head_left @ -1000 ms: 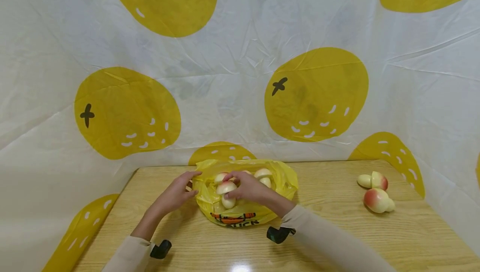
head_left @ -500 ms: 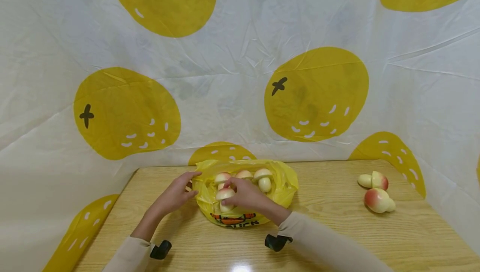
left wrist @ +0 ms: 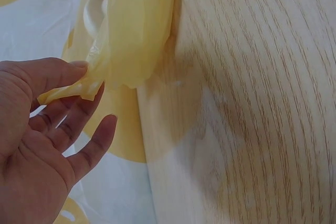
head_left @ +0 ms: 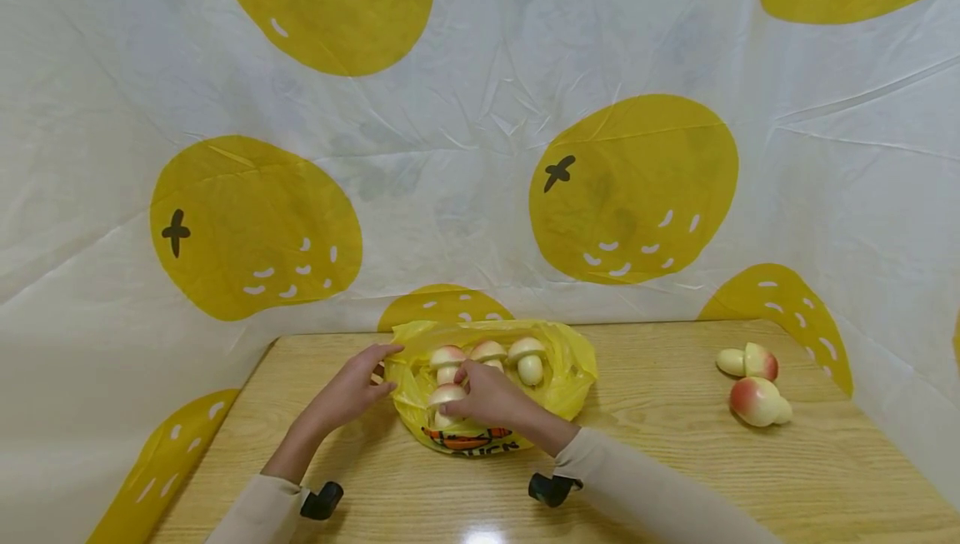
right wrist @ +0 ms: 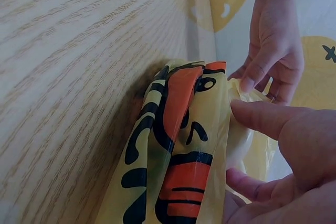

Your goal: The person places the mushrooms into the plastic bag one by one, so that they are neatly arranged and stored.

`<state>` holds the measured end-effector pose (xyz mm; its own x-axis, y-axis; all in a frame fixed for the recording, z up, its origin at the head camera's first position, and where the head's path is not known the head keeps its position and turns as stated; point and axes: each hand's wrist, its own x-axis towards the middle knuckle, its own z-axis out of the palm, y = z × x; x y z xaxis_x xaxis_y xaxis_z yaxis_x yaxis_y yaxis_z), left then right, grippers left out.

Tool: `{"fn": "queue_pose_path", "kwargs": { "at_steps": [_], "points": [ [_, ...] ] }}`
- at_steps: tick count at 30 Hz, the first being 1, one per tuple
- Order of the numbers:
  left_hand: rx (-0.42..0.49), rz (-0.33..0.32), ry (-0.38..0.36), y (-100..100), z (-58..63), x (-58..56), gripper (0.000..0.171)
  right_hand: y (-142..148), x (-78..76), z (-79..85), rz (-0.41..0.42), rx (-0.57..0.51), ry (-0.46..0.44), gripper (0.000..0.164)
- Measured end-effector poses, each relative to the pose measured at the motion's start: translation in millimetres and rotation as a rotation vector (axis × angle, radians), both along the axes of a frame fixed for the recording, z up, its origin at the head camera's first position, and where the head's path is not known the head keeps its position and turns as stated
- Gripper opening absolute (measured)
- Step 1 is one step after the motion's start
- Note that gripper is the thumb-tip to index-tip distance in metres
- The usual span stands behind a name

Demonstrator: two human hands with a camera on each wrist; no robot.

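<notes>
– At the near side of the table (head_left: 408, 498), what first?

– Two black wrist devices (head_left: 321, 501), one at the cuff of each beige sleeve (head_left: 258, 504).

– Next, toward the middle?

– The yellow bag (head_left: 576, 369), orange-and-black print (head_left: 468, 441) facing near. Just inside, the front mushroom (head_left: 446, 395), held in a pinch by the right grip (head_left: 495, 398).

– Off to the right?

– Well apart from the bag, two loose mushrooms (head_left: 756, 402) side by side: near one with red cap to the left, far one with cap to the right.

– And the left grip (head_left: 356, 377)?

– At the bag's left edge, pinching the plastic.

– Farther inside the bag?

– Three more mushrooms (head_left: 487, 350) in a row, beyond the held one.

– Farthest?

– Behind the table, a white sheet (head_left: 450, 211) with big yellow rounds.
</notes>
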<state>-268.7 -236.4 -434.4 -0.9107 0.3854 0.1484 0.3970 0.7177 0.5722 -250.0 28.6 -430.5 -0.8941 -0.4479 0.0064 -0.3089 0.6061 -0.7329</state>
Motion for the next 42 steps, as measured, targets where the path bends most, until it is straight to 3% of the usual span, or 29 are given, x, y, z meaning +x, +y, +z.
{"fn": "queue_pose_path", "kwargs": {
  "at_steps": [14, 27, 34, 42],
  "points": [
    [-0.004, -0.004, 0.0, -1, 1.9, 0.3, 0.058, 10, -4.0, 2.4, 0.045, 0.002, 0.0, 0.048],
    [0.002, -0.005, -0.009, -2, 1.9, 0.8, 0.058, 38, -1.6, 15.4, 0.075, -0.023, -0.021, 0.036],
    [0.01, -0.006, -0.004, -2, 0.7, 0.7, 0.058, 53, -1.8, 25.7, 0.081, -0.043, 0.03, 0.024],
    [0.003, 0.003, -0.007, -1, 1.9, 2.6, 0.058, 75, -2.6, 33.2, 0.053, -0.061, 0.045, 0.028]
  ]
}}
